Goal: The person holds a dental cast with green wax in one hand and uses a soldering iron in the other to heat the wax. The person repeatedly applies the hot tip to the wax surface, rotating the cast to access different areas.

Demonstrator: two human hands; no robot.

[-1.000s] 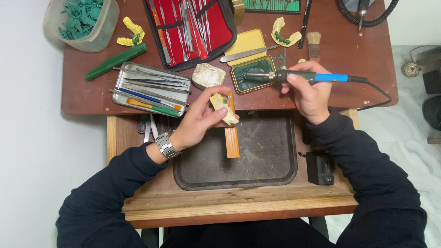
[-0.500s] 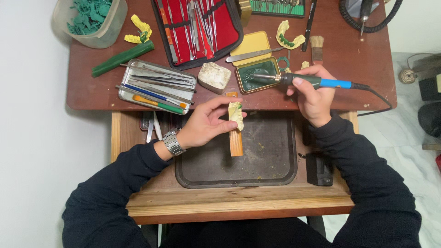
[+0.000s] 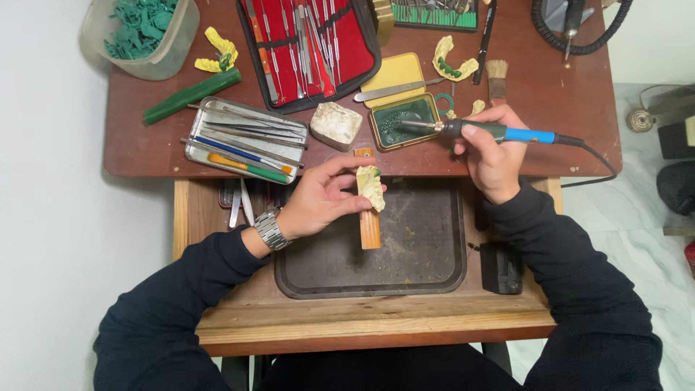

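My left hand [image 3: 322, 200] grips a pale yellow dental cast [image 3: 372, 187] with a bit of green wax on it, resting it against a wooden peg [image 3: 369, 226] that juts out over a dark tray [image 3: 420, 271]. My right hand [image 3: 494, 150] holds a corded electric wax tool [image 3: 499, 132] with a green and blue handle. Its metal tip reaches left into a small open tin of green wax [image 3: 399, 121].
On the brown desk [image 3: 145, 148] lie a metal tray of instruments [image 3: 242, 140], a red instrument case [image 3: 310, 43], a white stone block [image 3: 336, 124], a green wax stick [image 3: 191, 95], a tub of green wax pieces [image 3: 142, 32], other yellow casts [image 3: 453, 61] and a small brush [image 3: 496, 77].
The view has shifted slightly. The cast in my left hand has turned more upright against the peg. The tool tip stays at the wax tin.
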